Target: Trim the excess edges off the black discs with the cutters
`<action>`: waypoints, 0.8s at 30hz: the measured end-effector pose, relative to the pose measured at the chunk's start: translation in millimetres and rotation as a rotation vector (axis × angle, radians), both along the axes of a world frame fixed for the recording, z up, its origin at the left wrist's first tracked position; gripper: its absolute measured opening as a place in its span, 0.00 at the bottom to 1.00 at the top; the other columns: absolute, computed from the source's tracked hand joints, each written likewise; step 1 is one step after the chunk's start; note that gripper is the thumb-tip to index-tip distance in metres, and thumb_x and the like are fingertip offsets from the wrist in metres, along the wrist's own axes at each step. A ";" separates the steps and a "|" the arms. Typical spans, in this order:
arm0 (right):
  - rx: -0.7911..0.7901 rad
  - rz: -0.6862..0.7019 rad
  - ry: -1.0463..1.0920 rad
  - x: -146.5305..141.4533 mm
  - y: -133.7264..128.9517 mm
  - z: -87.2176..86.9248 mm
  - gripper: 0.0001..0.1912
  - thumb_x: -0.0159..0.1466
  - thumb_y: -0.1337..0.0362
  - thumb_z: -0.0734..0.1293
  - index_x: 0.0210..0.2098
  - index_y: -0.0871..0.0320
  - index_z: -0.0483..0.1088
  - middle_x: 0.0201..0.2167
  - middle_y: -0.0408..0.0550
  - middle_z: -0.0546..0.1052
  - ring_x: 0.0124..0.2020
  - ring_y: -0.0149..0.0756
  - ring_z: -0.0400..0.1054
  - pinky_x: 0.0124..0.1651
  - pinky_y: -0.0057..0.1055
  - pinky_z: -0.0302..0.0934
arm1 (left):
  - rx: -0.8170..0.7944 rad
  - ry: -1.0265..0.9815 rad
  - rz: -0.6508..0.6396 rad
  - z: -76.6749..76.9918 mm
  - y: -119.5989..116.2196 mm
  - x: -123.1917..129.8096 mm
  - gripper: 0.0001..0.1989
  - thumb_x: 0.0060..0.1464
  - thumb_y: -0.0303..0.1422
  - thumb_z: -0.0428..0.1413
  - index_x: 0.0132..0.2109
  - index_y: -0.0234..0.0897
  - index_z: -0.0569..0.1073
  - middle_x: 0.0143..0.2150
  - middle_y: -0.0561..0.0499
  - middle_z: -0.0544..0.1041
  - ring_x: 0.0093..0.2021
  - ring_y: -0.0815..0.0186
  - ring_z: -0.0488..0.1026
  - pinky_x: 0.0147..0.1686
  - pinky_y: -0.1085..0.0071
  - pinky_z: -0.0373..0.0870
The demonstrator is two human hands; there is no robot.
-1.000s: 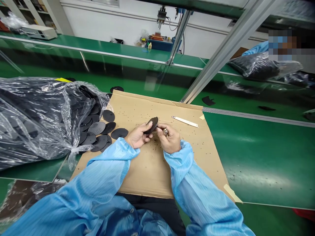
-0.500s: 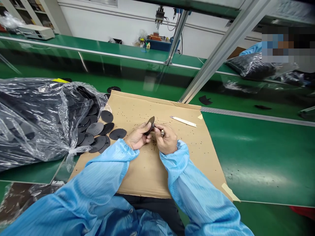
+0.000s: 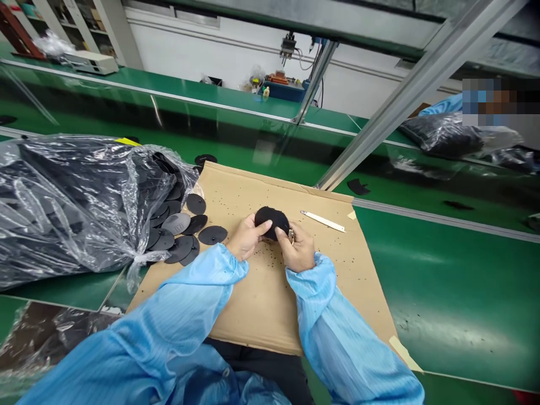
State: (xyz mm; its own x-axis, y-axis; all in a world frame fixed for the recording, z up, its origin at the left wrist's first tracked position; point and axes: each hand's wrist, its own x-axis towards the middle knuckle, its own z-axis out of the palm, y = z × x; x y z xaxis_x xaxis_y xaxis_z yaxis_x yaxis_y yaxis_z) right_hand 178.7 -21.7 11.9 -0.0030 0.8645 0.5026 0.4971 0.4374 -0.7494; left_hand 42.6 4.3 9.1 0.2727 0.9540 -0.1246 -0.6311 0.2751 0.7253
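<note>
My left hand (image 3: 247, 236) is closed on the left edge of a black plastic disc (image 3: 272, 222), its thumb on the near face. The disc's broad face is turned towards me, above the cardboard sheet (image 3: 248, 304). At the disc's right edge is my right hand (image 3: 298, 247), thumb pressed against it. A small shiny metal tool (image 3: 291, 235) shows between the fingers of that hand; its kind is mostly hidden. Tiny black bits are scattered on the cardboard around my hands. More black discs (image 3: 212, 235) lie at the left, some with a small stub on them.
A large clear plastic bag (image 3: 76, 208) full of black parts fills the left side. A slim white tool (image 3: 323, 220) lies on the cardboard at right. A metal post (image 3: 379, 107) slants up behind the sheet. A person's blue sleeve (image 3: 441, 105) appears far right.
The disc has turned from nearly edge-on to showing its broad face. My right thumb has shifted onto the disc. The whole view has moved slightly, so things appear farther right and lower.
</note>
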 end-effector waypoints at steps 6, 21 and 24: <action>-0.072 -0.303 -0.141 19.1 46.8 13.8 0.14 0.63 0.56 0.62 0.36 0.61 0.73 0.27 0.47 0.74 0.29 0.36 0.67 0.34 0.31 0.60 | -0.069 0.181 0.077 3.4 1.5 4.5 0.11 0.55 0.29 0.58 0.43 0.32 0.66 0.32 0.52 0.71 0.29 0.72 0.71 0.33 0.72 0.69; -0.052 -0.221 -0.992 -12.4 146.4 61.8 0.14 0.64 0.62 0.59 0.43 0.56 0.73 0.39 0.53 0.77 0.39 0.42 0.67 0.40 0.36 0.57 | -0.035 0.318 -0.045 2.2 2.8 4.2 0.10 0.56 0.33 0.56 0.43 0.33 0.66 0.31 0.54 0.70 0.26 0.74 0.70 0.27 0.75 0.67; -0.109 -0.133 -0.989 -14.0 131.3 38.8 0.12 0.62 0.65 0.60 0.41 0.57 0.74 0.37 0.52 0.78 0.37 0.42 0.69 0.40 0.35 0.59 | -0.024 0.332 -0.048 0.9 3.4 4.9 0.09 0.56 0.32 0.56 0.43 0.33 0.66 0.31 0.53 0.70 0.26 0.73 0.71 0.28 0.75 0.68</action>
State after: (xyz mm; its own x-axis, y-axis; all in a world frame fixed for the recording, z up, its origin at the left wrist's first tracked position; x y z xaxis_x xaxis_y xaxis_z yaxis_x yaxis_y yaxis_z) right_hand 164.7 109.6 50.7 -0.2767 0.9294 0.2441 0.9580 0.2867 -0.0058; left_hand 47.5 7.7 10.0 0.2581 0.9367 -0.2364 -0.3478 0.3184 0.8818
